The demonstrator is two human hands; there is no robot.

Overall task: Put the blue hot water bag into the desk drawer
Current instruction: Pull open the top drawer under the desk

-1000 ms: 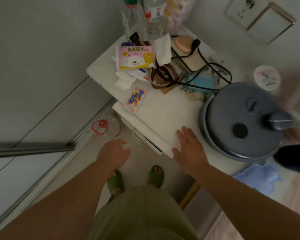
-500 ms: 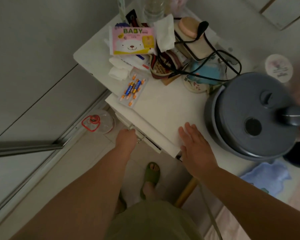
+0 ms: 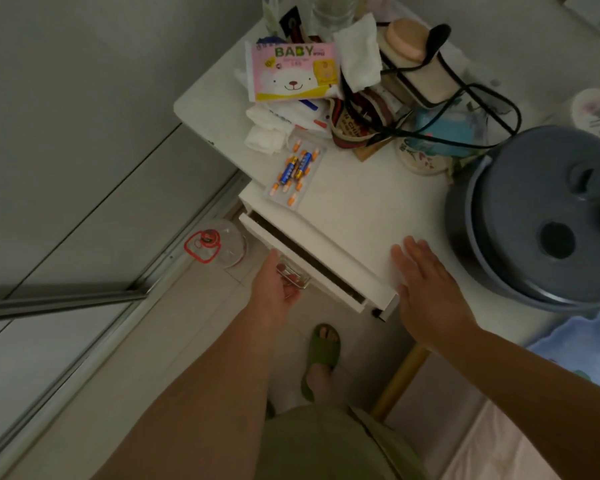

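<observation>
Blue hot water bag (image 3: 442, 128): likely the light-blue item at the back of the counter (image 3: 354, 206), under the black cable (image 3: 465, 98), between the patterned bowl (image 3: 421, 161) and the grey pot (image 3: 541, 216). Dim light, so ID is a judgement. Untouched, well apart from both hands.

Desk drawer (image 3: 305, 258): front edge pulled out a little, dark gap showing along the top. Contents not visible.

Left hand (image 3: 274, 292): fingers curled on the drawer handle (image 3: 293, 273), gripping it. Right hand (image 3: 430, 285): flat, fingers spread, palm down on the counter near the front corner, holding nothing, probably bracing.

Step in hand: opening the drawer. Gap looks too narrow for the bag; needs more pull. Next: right hand goes back for the bag, which has to come free of the cable without dragging the clutter around it.

Versus half a second ago: drawer was shut with the left hand just arriving at the handle; now the gap is open. A second ago the left hand was short of the handle. Right hand is in the same spot in all three.

Also on the counter: battery pack (image 3: 295, 171), baby wipes pack (image 3: 291, 72).
</observation>
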